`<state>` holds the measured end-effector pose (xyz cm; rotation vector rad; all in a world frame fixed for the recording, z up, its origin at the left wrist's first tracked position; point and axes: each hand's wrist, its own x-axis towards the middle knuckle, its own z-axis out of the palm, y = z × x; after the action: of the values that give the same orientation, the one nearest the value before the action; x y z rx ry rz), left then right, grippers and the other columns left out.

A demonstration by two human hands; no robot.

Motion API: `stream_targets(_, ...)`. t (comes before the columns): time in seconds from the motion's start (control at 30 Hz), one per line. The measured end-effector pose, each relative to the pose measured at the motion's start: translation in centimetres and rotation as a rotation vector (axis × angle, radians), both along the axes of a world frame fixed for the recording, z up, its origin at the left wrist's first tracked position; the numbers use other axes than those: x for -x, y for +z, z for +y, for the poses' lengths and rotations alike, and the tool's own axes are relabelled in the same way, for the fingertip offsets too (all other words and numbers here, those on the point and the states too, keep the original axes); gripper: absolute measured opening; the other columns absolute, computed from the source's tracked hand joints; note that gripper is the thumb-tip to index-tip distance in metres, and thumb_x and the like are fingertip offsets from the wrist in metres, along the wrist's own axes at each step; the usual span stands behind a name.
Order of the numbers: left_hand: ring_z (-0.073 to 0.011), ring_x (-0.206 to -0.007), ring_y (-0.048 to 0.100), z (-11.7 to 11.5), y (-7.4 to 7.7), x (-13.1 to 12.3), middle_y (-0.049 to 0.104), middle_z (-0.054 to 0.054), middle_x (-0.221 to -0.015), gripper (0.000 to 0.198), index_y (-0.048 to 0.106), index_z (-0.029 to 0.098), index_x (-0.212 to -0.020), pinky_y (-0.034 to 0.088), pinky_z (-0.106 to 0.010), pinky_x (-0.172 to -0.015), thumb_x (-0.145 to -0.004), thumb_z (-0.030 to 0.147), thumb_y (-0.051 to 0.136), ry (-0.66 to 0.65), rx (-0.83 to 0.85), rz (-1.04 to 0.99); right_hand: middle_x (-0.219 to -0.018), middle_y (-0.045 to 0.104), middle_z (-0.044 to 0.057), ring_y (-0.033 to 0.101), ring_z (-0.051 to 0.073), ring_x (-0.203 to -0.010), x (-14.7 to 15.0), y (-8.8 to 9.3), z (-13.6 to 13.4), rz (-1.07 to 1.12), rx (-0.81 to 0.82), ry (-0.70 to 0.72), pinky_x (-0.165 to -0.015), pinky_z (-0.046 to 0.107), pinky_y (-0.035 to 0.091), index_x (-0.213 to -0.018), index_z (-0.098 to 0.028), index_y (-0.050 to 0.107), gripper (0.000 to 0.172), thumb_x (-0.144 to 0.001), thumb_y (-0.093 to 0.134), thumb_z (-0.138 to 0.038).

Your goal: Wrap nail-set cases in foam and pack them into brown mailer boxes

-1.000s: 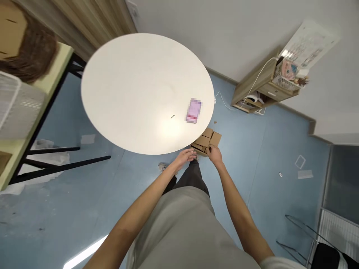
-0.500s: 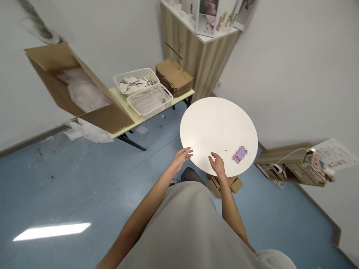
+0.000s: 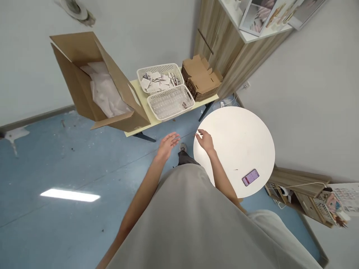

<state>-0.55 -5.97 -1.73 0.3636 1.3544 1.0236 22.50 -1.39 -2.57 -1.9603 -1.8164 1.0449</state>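
Note:
My left hand hangs in the air over the blue floor, fingers stretched and holding nothing. Above the left rim of the round white table is my right hand, its fingers apart and nothing in it. A phone with a lit screen lies on that table, beside a small dark sliver. Beyond my hands, a low yellow bench carries a white basket of small packets, a second white basket holding clear plastic pieces and a stack of flattened cardboard boxes.
A large open carton with white wrapping sheets stands at the bench's left end. Behind rises a wood-grain cabinet with framed pictures on top. At the right is a low wooden shelf unit.
My view and body have shifted left toward the bench. Both hands have moved along, and the left is now farther from the round table. The phone stays on the table.

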Motion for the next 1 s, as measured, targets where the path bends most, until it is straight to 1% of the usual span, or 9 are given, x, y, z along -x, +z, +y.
stream_targets(0.1, -0.0232, -0.116, 0.080, 4.2, 0.2, 0.5, 0.079, -0.016, -0.140, 0.034, 0.073, 0.021, -0.122, 0.059, -0.041, -0.112, -0.093, 0.038, 0.080, 0.028, 0.038, 0.039, -0.152, 0.074, 0.017, 0.073, 0.029, -0.137, 1.9, -0.3, 6.6, -0.042, -0.003, 0.089, -0.120, 0.042, 0.055, -0.149, -0.014, 0.069, 0.040, -0.113, 0.058, -0.029)
stream_targets(0.17, -0.0234, -0.115, 0.080, 6.3, 0.2, 0.8, 0.080, -0.015, -0.139, 0.034, 0.074, 0.022, -0.123, 0.060, -0.041, -0.110, -0.093, 0.037, 0.079, 0.039, 0.054, 0.055, -0.152, 0.074, 0.017, 0.071, 0.030, -0.139, 3.3, -0.7, 10.7, -0.063, -0.024, 0.143, -0.120, 0.042, 0.054, -0.151, -0.015, 0.068, 0.041, -0.115, 0.056, -0.030)
stream_targets(0.3, -0.0242, -0.114, 0.079, 8.6, -0.3, 1.5, 0.081, -0.013, -0.135, 0.033, 0.076, 0.022, -0.121, 0.060, -0.041, -0.108, -0.091, 0.036, 0.079, 0.050, 0.109, 0.083, -0.152, 0.070, 0.017, 0.066, 0.031, -0.143, 6.2, -2.2, 17.2, -0.154, -0.023, 0.187, -0.121, 0.042, 0.053, -0.149, -0.014, 0.066, 0.038, -0.115, 0.054, -0.027)
stream_targets(0.4, -0.0247, -0.112, 0.080, 9.6, -1.0, 2.3, 0.082, -0.012, -0.132, 0.032, 0.077, 0.022, -0.119, 0.060, -0.041, -0.107, -0.090, 0.036, 0.078, 0.052, 0.143, 0.085, -0.149, 0.069, 0.020, 0.061, 0.033, -0.144, 8.0, -3.7, 20.1, -0.282, 0.008, 0.168, -0.122, 0.044, 0.050, -0.144, -0.012, 0.068, 0.034, -0.115, 0.056, -0.025)
stream_targets(0.47, -0.0248, -0.112, 0.080, 10.5, -1.5, 2.9, 0.082, -0.012, -0.130, 0.031, 0.077, 0.022, -0.117, 0.061, -0.041, -0.106, -0.090, 0.036, 0.078, 0.045, 0.140, 0.079, -0.150, 0.066, 0.022, 0.056, 0.034, -0.147, 9.0, -4.6, 21.1, -0.369, 0.017, 0.145, -0.124, 0.046, 0.047, -0.140, -0.011, 0.069, 0.032, -0.113, 0.059, -0.025)
stream_targets(0.57, -0.0245, -0.111, 0.079, 12.4, -1.8, 3.8, 0.083, -0.011, -0.129, 0.031, 0.077, 0.022, -0.117, 0.061, -0.040, -0.105, -0.089, 0.036, 0.077, 0.024, 0.114, 0.057, -0.154, 0.061, 0.025, 0.050, 0.035, -0.150, 10.2, -5.5, 21.6, -0.449, 0.033, 0.114, -0.125, 0.048, 0.044, -0.139, -0.010, 0.068, 0.032, -0.113, 0.061, -0.027)
stream_targets(0.77, -0.0241, -0.111, 0.079, 16.3, -1.2, 4.6, 0.083, -0.012, -0.129, 0.031, 0.076, 0.021, -0.118, 0.061, -0.040, -0.105, -0.090, 0.034, 0.077, -0.047, 0.040, 0.008, -0.154, 0.060, 0.024, 0.048, 0.035, -0.148, 11.8, -5.8, 21.3, -0.511, 0.060, 0.045, -0.126, 0.050, 0.038, -0.135, -0.011, 0.070, 0.030, -0.115, 0.058, -0.029)
stream_targets(0.87, -0.0236, -0.107, 0.080, 17.1, -1.2, 4.5, 0.083, -0.013, -0.126, 0.029, 0.076, 0.020, -0.116, 0.060, -0.040, -0.105, -0.089, 0.030, 0.077, -0.093, 0.060, -0.010, -0.153, 0.061, 0.025, 0.048, 0.035, -0.147, 12.5, -6.1, 21.2, -0.574, 0.063, 0.045, -0.125, 0.047, 0.037, -0.133, -0.008, 0.071, 0.030, -0.114, 0.059, -0.028)
stream_targets(1.0, -0.0233, -0.104, 0.079, 16.7, -1.7, 4.4, 0.084, -0.012, -0.122, 0.026, 0.077, 0.019, -0.113, 0.060, -0.040, -0.104, -0.089, 0.027, 0.077, -0.169, 0.075, -0.045, -0.152, 0.064, 0.026, 0.050, 0.035, -0.148, 13.2, -6.6, 21.1, -0.624, 0.070, 0.020, -0.124, 0.045, 0.037, -0.137, -0.005, 0.069, 0.034, -0.113, 0.062, -0.029)
